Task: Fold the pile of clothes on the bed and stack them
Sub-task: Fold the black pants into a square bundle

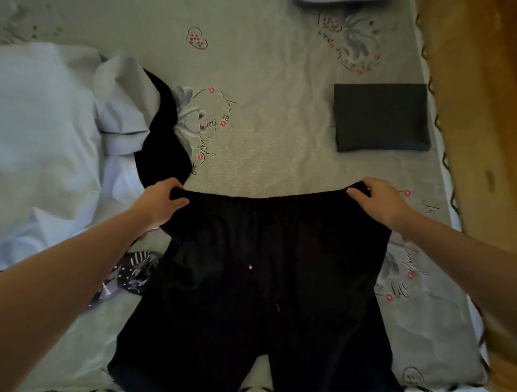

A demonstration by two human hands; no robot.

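Observation:
Black shorts lie spread flat on the grey patterned bed sheet, waistband away from me, the two legs reaching the near edge of the view. My left hand grips the left corner of the waistband. At the right corner, my right hand pinches the band the same way. A dark grey folded garment sits on the bed at the right. A heap of pale blue-white clothes lies at the left, with another black garment partly under it.
A dark patterned piece of cloth shows under my left forearm beside the shorts. The bed's right edge meets a wooden floor. A pillow edge peeks in at the top.

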